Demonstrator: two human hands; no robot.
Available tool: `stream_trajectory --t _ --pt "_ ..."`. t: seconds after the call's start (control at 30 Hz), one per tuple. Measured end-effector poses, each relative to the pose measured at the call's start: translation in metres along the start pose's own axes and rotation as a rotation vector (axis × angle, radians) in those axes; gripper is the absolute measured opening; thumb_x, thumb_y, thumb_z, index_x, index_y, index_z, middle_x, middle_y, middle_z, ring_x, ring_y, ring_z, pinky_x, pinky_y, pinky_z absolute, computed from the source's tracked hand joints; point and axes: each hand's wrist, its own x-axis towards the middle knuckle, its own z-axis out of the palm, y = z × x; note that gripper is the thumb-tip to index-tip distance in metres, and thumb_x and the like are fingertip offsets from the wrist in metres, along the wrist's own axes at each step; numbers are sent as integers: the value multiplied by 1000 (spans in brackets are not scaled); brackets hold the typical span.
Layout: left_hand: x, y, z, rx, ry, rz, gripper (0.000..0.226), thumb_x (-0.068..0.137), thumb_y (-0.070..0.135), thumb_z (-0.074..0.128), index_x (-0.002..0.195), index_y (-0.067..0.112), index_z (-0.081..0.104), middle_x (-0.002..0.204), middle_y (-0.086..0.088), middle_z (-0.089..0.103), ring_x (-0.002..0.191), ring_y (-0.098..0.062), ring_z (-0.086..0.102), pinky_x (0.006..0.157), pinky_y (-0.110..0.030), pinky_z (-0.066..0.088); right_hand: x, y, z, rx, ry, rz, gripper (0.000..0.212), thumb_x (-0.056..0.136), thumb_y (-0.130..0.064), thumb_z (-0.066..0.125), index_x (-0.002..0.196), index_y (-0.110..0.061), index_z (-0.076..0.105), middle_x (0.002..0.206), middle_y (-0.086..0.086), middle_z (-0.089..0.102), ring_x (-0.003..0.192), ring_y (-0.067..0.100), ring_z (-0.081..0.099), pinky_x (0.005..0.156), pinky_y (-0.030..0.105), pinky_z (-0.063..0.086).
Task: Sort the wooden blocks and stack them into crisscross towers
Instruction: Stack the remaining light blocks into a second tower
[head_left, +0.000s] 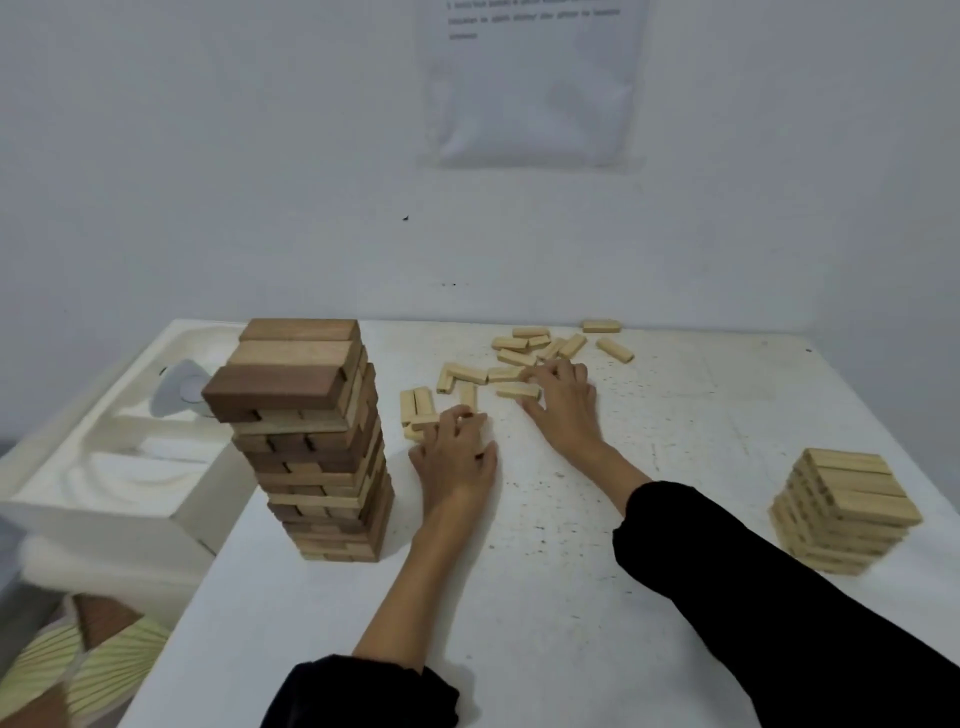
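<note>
Left hand (457, 454), right hand (565, 408) (both curled) grip loose blocks (511, 358).

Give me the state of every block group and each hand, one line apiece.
Brown block tower: upright, crisscross layers, untouched.
Pale block tower: upright, shorter, untouched.
Loose pale blocks: scattered flat on the table.
Left hand: fingers curled on a loose block.
Right hand: resting on the scattered blocks; hold unclear.

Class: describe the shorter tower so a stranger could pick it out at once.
Start at the white table and go to its right edge. The shorter tower stands there alone, away from the loose blocks. Unlike the tall tower on the left, it is built wholly of small pale blocks.
</note>
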Motion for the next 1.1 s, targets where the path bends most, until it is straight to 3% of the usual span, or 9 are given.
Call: stream_trajectory --t 0.17,0.27,0.43,0.63,0.73,0.87,0.97,1.03,1.1 --pt "-3 -2 2 -102 139 39 33 93 15 49 123 26 58 134 5 44 122 -15 40 84 -26 18 5 -1 2 2 121 -184 25 86 -10 61 110 -11 62 113 7 55 110 27 45 86 36 34" --pt "-5 0 2 -152 179 29 32 89 12 54 116 28 61 128 7 48 116 -14 46 82 -24 20 9 0 3 10 55 -315 24 82 -6 65 106 -8 60 118 5 55 111 25 46 82 37 40" --pt "-6 3 -1 -246 253 -9 28 86 11 60 107 30 63 121 8 50 104 -16 55 81 -24 25 14 3 2 105 -69 -308 21 87 -6 60 108 -8 56 116 5 57 117 22 42 88 38 40" --pt "-5 1 0 -269 290 -7 24 87 14 63 106 29 64 121 8 50 105 -16 55 83 -23 26 2 3 0 69 83 -337 24 84 -1 62 107 -6 58 104 10 57 102 27 48 78 38 47" --pt "-5 0 1 -314 308 22 25 85 12 65 105 27 64 119 6 51 104 -18 57 84 -26 37 -17 4 -5 60 130 -360 27 80 2 65 105 -6 59 101 10 58 97 27 55 68 35 50" --pt "-7 -1 2 -399 310 63 27 84 7 65 103 25 64 117 6 49 98 -17 59 81 -38 53 -57 18 -15 116 154 -265 24 80 -5 67 104 -8 61 100 7 60 87 25 56 69 37 47" --pt "-10 1 3 -432 286 82 24 85 7 63 103 22 64 117 6 48 94 -13 58 74 -25 54 -92 26 -27 224 133 -205 24 84 -21 55 104 -10 62 99 1 60 87 19 53 73 34 41" --pt "-13 4 4 -458 264 98 19 88 9 61 102 21 65 113 8 46 91 -9 56 68 -12 46 -111 31 -35 275 100 -175 26 85 -27 51 104 -14 62 98 -8 57 85 11 50 74 32 39" --pt "-17 4 7 -496 231 129 14 89 12 61 101 19 65 111 8 47 88 -6 56 67 -7 43 -123 38 -43 327 67 -169 24 86 -35 50 103 -22 62 95 -19 54 84 -1 46 74 26 36"
